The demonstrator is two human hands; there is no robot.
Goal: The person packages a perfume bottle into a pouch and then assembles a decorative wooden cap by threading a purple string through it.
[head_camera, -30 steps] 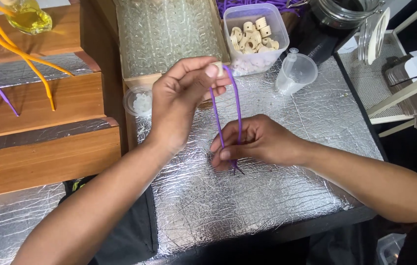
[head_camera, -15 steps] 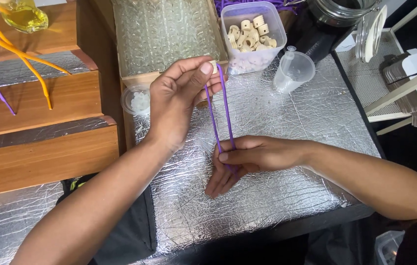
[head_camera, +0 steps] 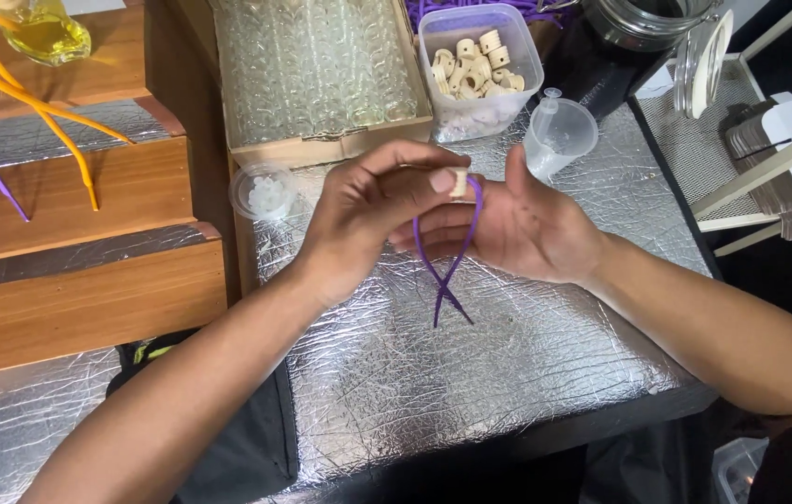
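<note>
Silver crinkled foil covers the work table beneath us, and over its middle we hold a thin purple cord folded into a loop, its two loose ends crossing just above the foil. Our left hand is closed on the top of the loop, thumb and forefinger pinched on a small pale wooden bead threaded there. Our right hand lies open just behind the cord, palm turned up, fingers spread and clamped on nothing; whether they touch the cord we cannot tell. Beyond our hands stand a small clear plastic measuring cup and a clear plastic tub of pale wooden beads. To its left sits a cardboard box lined with bubble wrap, with a small round clear lid at its near corner. Further left, wooden steps carry orange and purple cords.
</note>
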